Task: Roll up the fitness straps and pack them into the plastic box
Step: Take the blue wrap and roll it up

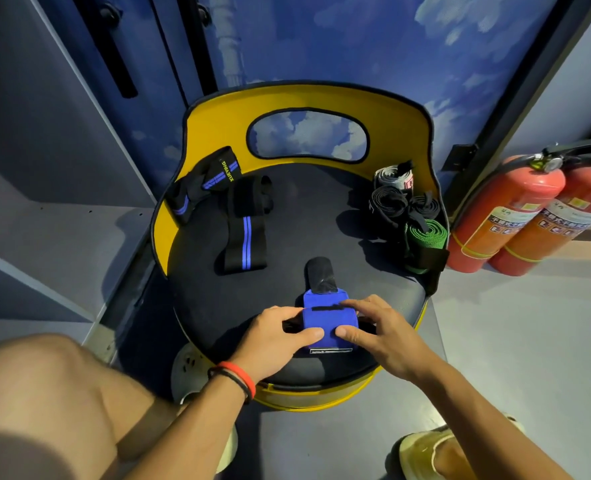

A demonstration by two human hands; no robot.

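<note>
The blue strap (322, 318) lies at the front edge of the seat (304, 216), partly rolled, and both hands are on the roll. The left hand (273, 336) grips its left end, thumb on top and fingers curled round the side. The right hand (380, 332) grips the right end the same way, thumb pressed on the blue cloth close to the other thumb and fingers bent over the far side. A black tab (320, 275), probably hook-and-loop, runs from the roll toward the backrest (218, 123) and lies flat on the seat.

On the left of the seat a striped strap (244, 233) lies unrolled, black with blue lines. A lettered strap (204, 185) lies behind it, propped against the backrest. At the right edge stand four rolled straps close together: a grey roll (393, 176), two black rolls (389, 200) and a green roll (425, 233).

Two extinguishers (509, 216) lean together on the floor to the right of the chair. A red band (242, 375) circles the left wrist.
</note>
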